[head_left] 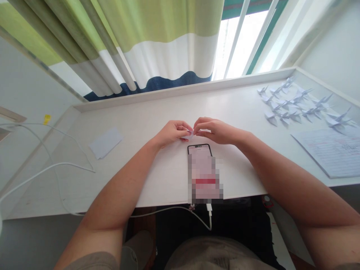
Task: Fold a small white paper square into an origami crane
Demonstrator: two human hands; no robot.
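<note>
Between my hands is a small piece of folded white paper (189, 134), mostly covered by the fingers. My left hand (176, 131) pinches it from the left, thumb on top. From the right, the fingertips of my right hand (210, 129) are closed at the paper's other end. Both hands are just above the white desk. Right below them lies a phone (201, 172) with its screen up, partly blurred out. How the paper is folded in detail is too small to make out.
Several folded white paper cranes (292, 103) stand at the back right. In front of them is a written sheet or notebook (332, 153). White paper pieces (105, 142) lie on the left. A white charging cable (209, 217) hangs from the phone past the desk's front edge.
</note>
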